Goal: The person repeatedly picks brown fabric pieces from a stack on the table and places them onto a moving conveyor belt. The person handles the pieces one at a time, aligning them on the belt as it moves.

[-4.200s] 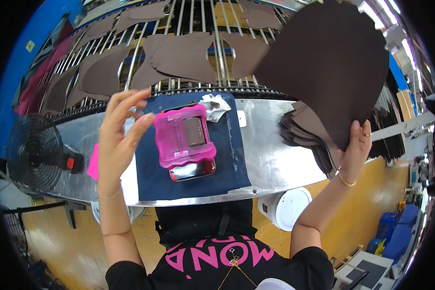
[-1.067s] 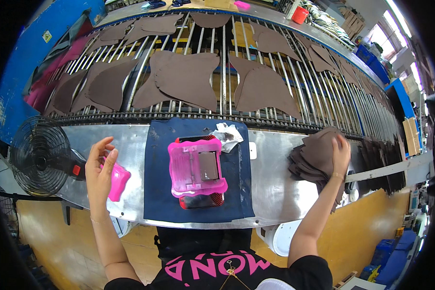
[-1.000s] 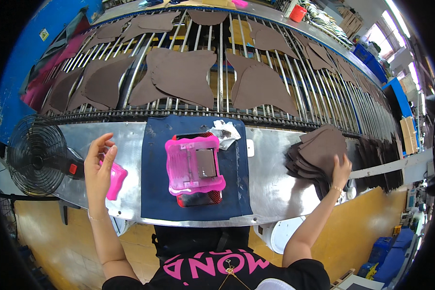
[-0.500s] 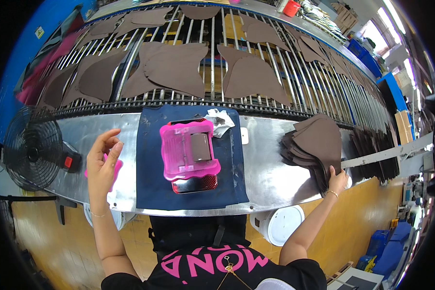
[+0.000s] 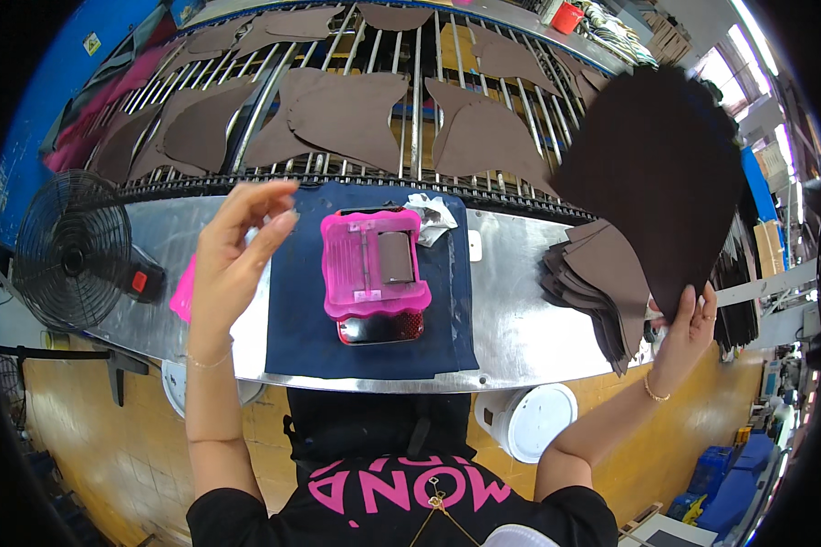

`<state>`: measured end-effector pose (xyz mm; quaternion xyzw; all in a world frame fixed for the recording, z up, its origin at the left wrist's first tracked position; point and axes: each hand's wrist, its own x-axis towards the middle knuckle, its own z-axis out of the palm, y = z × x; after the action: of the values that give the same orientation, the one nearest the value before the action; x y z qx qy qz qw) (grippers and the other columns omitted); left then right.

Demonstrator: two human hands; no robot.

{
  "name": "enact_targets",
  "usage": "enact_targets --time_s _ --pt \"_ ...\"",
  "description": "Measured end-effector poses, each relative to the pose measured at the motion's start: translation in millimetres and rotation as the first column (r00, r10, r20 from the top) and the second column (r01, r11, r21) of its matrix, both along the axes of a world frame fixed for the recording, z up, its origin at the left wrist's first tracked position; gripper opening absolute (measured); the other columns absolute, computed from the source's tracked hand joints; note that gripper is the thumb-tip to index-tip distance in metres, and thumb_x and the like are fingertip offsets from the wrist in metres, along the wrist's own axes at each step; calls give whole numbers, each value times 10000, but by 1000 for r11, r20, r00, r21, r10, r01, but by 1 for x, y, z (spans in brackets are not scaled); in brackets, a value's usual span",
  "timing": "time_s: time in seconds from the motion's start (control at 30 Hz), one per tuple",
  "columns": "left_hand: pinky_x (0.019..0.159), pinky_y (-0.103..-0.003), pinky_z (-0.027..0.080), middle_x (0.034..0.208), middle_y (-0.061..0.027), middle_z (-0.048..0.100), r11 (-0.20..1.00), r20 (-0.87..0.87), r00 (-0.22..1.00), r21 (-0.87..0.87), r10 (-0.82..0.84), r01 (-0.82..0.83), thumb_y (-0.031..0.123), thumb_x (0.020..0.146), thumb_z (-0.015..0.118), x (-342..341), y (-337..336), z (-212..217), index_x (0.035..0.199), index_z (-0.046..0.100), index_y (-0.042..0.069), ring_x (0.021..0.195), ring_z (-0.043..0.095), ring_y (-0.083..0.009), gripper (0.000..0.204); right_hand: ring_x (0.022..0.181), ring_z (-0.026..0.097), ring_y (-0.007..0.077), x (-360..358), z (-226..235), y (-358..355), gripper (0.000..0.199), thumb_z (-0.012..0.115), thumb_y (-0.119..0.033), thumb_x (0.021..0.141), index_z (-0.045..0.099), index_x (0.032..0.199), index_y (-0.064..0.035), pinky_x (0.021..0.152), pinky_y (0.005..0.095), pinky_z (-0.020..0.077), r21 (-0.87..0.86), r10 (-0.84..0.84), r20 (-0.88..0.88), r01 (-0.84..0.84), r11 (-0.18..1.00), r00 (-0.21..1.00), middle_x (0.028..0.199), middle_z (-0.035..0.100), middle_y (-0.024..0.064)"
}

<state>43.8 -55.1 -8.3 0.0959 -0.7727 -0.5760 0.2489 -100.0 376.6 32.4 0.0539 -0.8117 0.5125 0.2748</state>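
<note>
My right hand (image 5: 686,330) pinches the lower corner of a large dark brown cut piece (image 5: 659,173) and holds it up above a stack of similar brown pieces (image 5: 596,290) at the right of the metal table (image 5: 511,310). My left hand (image 5: 234,251) is raised over the table's left part, fingers spread, holding nothing. Beneath its wrist lies a small pink object (image 5: 183,290). Between the hands, a pink stamping device (image 5: 374,273) rests on a dark blue cloth (image 5: 292,319).
Behind the table runs a roller conveyor (image 5: 410,109) carrying several brown cut pieces (image 5: 347,114). A black fan (image 5: 71,248) stands at the left. A crumpled white rag (image 5: 431,217) lies behind the pink device. A white bucket (image 5: 526,421) sits on the floor below.
My right hand lifted one brown piece off the stack and raised it high. My left hand rose from the pink object on the table and moved right, fingers open.
</note>
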Motion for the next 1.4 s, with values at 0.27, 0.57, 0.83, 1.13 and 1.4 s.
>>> enact_targets --time_s 0.27,0.57,0.83,1.13,1.4 --pt "580 -201 460 881 -63 605 953 -75 997 301 -2 25 173 881 654 -13 0 24 1126 582 4 748 586 -106 305 655 576 60 8 -19 -139 238 597 -115 922 516 1099 22 549 167 483 -378 600 -56 -573 727 798 762 584 14" --pt "439 -158 351 659 0 583 933 -137 934 -102 329 -344 194 902 631 50 -61 54 1054 646 15 509 490 -38 235 656 595 152 8 -59 -225 220 741 -126 783 636 949 -26 715 254 446 -20 793 22 -793 609 609 800 681 78" --pt "444 -158 278 590 39 483 912 -46 924 -151 379 -382 169 896 640 63 -64 40 972 653 16 491 398 -17 172 711 593 239 9 -72 -229 126 754 -136 738 708 829 -62 849 371 389 271 738 -54 -701 659 673 736 675 76" --pt "566 -301 402 706 -124 562 885 140 982 -464 129 -50 42 821 638 28 -29 0 858 610 -63 610 531 -210 114 680 655 220 -6 -99 -152 111 717 -51 767 706 872 -17 637 283 475 442 607 125 -591 674 785 801 696 110" --pt "548 -357 423 713 -121 522 743 91 988 -652 -121 151 70 781 670 -24 12 -3 808 626 -9 609 551 -283 94 593 546 158 -13 -130 -70 131 744 -77 769 662 793 23 584 262 426 288 362 237 -421 860 902 708 637 106"
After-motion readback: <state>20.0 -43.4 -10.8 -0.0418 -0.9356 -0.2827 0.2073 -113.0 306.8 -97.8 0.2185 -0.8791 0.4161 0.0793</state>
